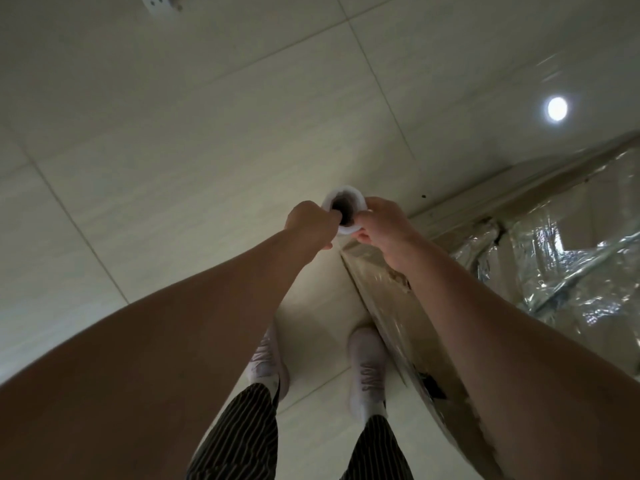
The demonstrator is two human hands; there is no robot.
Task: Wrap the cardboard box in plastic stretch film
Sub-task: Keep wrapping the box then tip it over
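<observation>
Open floor [173, 133] L; box [571, 220] prob. tight R

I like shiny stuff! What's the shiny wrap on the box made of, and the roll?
The wrap looks like thin clear plastic film, glossy: it crinkles and glints. The roll looks like white wound film round a dark tube, probably cardboard.

White film roll [343, 211], brown cardboard box [388, 296], dark pinstriped trousers [242, 434], white shoes [367, 368], pale tiles [173, 133].

One roll [343, 196], one box [568, 244] — two hands [311, 221] [384, 226], two shoes [266, 362] [367, 362]
</observation>
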